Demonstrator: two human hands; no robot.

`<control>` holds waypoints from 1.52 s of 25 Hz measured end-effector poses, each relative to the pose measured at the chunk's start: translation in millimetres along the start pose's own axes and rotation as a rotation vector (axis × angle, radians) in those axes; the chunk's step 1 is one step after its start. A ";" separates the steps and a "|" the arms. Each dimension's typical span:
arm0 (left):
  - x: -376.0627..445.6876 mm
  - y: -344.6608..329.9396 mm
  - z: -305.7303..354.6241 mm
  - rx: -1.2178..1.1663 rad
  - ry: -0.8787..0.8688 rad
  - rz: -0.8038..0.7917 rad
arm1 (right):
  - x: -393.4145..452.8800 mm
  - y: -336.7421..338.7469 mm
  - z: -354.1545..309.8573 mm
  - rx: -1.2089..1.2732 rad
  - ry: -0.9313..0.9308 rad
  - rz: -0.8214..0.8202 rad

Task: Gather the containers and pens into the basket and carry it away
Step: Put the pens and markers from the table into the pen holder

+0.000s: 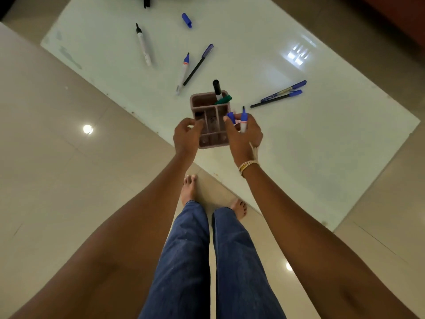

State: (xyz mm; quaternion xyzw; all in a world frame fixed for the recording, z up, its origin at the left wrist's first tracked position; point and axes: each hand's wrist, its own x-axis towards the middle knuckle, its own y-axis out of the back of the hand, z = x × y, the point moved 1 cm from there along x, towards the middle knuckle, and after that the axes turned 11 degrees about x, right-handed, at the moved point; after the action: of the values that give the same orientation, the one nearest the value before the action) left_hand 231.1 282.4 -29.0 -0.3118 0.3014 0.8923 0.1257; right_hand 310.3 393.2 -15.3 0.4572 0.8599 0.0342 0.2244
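Note:
A pink divided basket [208,104] stands on the white glass table [322,139] near its front edge. A black marker [217,89] and a green marker [223,99] stick out of its far compartment. My left hand [186,138] touches the basket's left side. My right hand [244,137] sits at its right side, shut on an uncapped blue marker [243,119] and its blue cap [231,117]. Loose on the table lie a black-tipped marker [143,45], a blue-tipped marker [183,72], a thin dark pen [198,64], a blue cap [186,20] and two blue pens [279,95].
A black object [146,1] lies at the table's far edge. Beige floor tiles surround the table. My bare feet [189,188] and jeans are below, close to the table's corner. Dark furniture stands at the upper right.

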 end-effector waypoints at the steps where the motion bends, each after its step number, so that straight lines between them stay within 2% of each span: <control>1: -2.3 4.3 4.1 -0.039 0.003 -0.068 | -10.0 -8.6 -3.4 -0.009 0.057 -0.015; 4: -3.5 18.2 7.3 -0.100 0.033 -0.191 | -29.1 -31.7 -13.8 -0.048 0.191 -0.062; 8: -4.7 33.2 8.3 -0.205 0.065 -0.362 | -36.0 -53.1 -23.3 -0.091 0.116 -0.173; 11: -3.3 43.5 11.2 -0.259 0.023 -0.322 | -35.7 -62.1 -27.3 -0.121 0.105 -0.275; 15: 7.9 59.6 19.7 -0.492 0.155 -0.284 | -44.3 -69.7 -22.7 -0.156 0.161 -0.404; 22: 19.3 72.4 16.5 -0.535 0.137 -0.303 | -43.3 -75.9 -25.2 -0.282 0.394 -0.471; 29: 22.8 77.0 15.4 -0.466 0.093 -0.353 | -41.2 -75.9 -26.2 -0.355 0.407 -0.425; 33: 19.2 77.9 16.6 -0.349 0.020 -0.471 | -37.0 -75.1 -34.9 -0.356 0.321 -0.469; 38: 15.2 76.4 14.9 -0.487 0.111 -0.599 | -33.1 -75.5 -46.8 -0.156 -0.007 -0.517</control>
State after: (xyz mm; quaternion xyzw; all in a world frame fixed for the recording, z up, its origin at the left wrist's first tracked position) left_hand 180.7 232.1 5.8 -0.4543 -0.0170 0.8434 0.2865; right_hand 248.6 329.8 18.5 0.2037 0.9422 0.0402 0.2629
